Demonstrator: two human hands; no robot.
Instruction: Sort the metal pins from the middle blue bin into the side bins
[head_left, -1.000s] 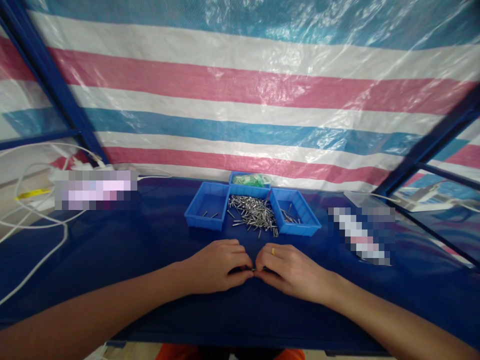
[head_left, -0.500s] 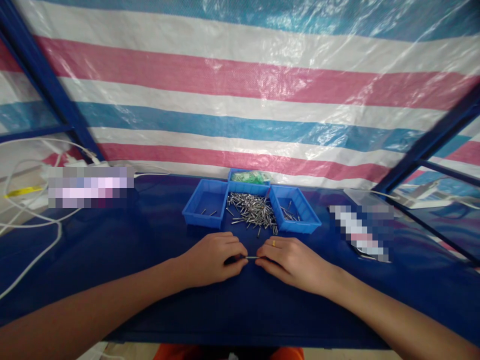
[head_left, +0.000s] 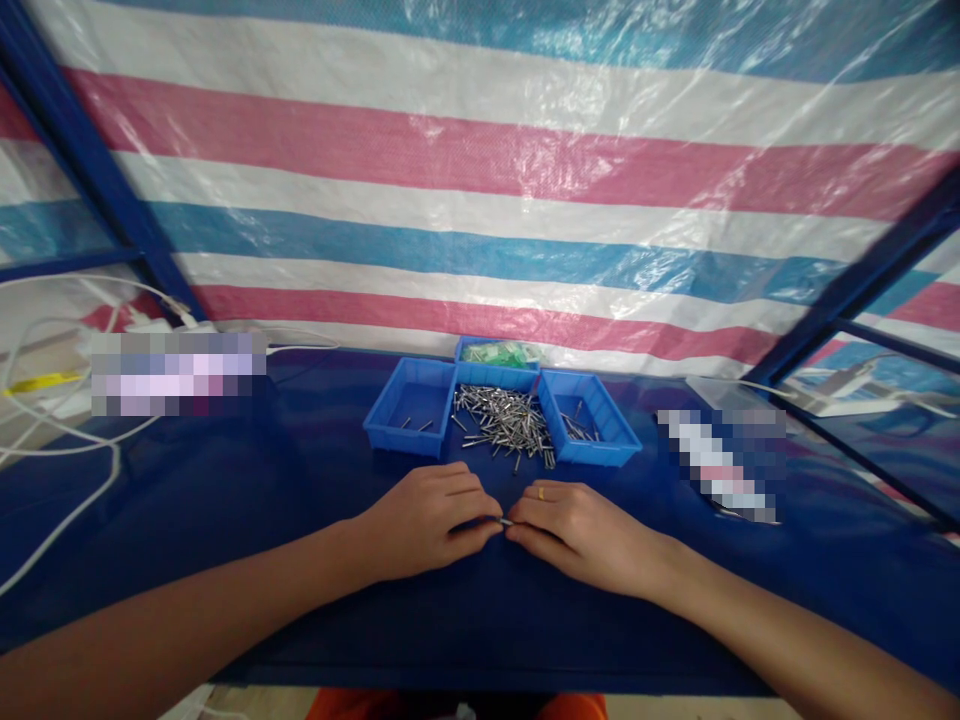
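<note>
Over the front middle of the blue table point(head_left: 360, 630), a thin metal pin point(head_left: 506, 521) lies level between my two hands. My left hand point(head_left: 435, 515) pinches one end of it with thumb and fingertips. The other end is in the closed fingertips of my right hand point(head_left: 574, 525), which wears a ring. Only a short length of the pin shows in the narrow gap; its ends are hidden. Just beyond my hands is a loose heap of similar metal pins point(head_left: 506, 420).
The left blue bin point(head_left: 405, 440) holds a few pins, the right blue bin point(head_left: 600, 452) several. Behind the heap, another blue bin point(head_left: 495, 376) contains green-and-clear plastic packaging point(head_left: 499, 354). White cables point(head_left: 112, 470) lie at left; a blurred-out flat object point(head_left: 716, 465) is at right.
My hands have come closer together, so less of the pin shows between them. The pin now tilts slightly. The bins and the heap stay as they were.
</note>
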